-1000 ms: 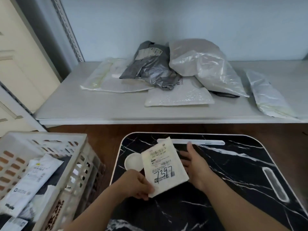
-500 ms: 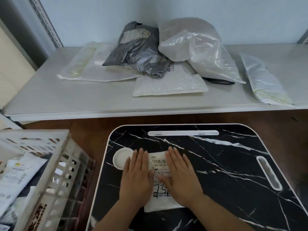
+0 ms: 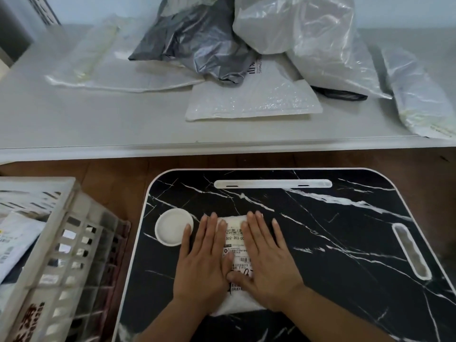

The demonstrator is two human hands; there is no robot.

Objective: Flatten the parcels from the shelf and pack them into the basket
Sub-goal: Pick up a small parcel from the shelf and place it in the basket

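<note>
A small white parcel point(image 3: 236, 243) with a printed label lies flat on the black marble-patterned tray table point(image 3: 320, 243). My left hand point(image 3: 204, 262) presses its left half with straight fingers. My right hand point(image 3: 267, 260) presses its right half the same way, thumb across the label. The cream lattice basket point(image 3: 61, 243) stands at the lower left with white parcels point(image 3: 14, 243) inside. On the grey shelf point(image 3: 74, 124) behind lie several more parcels: a grey bag point(image 3: 197, 40), a translucent white bag point(image 3: 308, 40), a bubble mailer point(image 3: 254, 99), a flat clear one point(image 3: 103, 62) and one at the far right point(image 3: 419, 95).
A round white cup recess point(image 3: 172, 227) sits in the tray table just left of my left hand. White slots run along the table's far edge point(image 3: 271, 183) and right side point(image 3: 409, 253). Brown wooden floor point(image 3: 111, 174) shows between shelf, basket and table.
I laid the small parcel down from my left hand's grip onto the tray table. Both hands now press flat on it and have spread slightly apart. The view has moved closer.
</note>
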